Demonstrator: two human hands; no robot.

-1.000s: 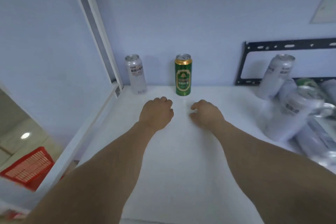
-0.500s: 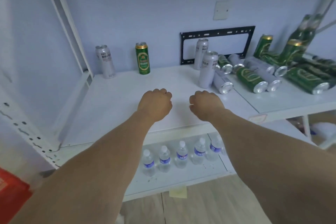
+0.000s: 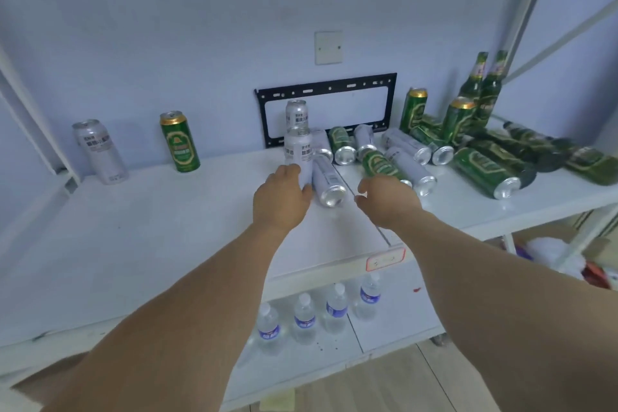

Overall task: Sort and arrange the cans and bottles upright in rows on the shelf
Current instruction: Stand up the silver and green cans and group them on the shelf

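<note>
On the white shelf [image 3: 133, 227], one silver can [image 3: 100, 152] and one green can [image 3: 180, 142] stand upright at the back left. My left hand [image 3: 281, 199] grips the lower part of an upright silver can [image 3: 298, 149]; another upright silver can [image 3: 296, 114] stands behind it. A silver can [image 3: 327, 181] lies just right of my left hand. My right hand [image 3: 388, 202] hovers with loosely curled fingers at the near end of a lying green can [image 3: 381, 164], holding nothing. Several more cans [image 3: 481, 170] and green bottles [image 3: 535, 144] lie jumbled to the right.
Two green bottles [image 3: 481, 87] and two green cans [image 3: 458, 120] stand at the back right. A black metal bracket [image 3: 326, 87] leans on the wall. Several water bottles [image 3: 302, 318] stand on the lower shelf. White shelf posts [image 3: 531, 0] rise at both sides.
The view has swung right and pulled back. Both hands have moved forward and right to the pile of cans; my left hand has closed round an upright silver can and my right hand has opened.
</note>
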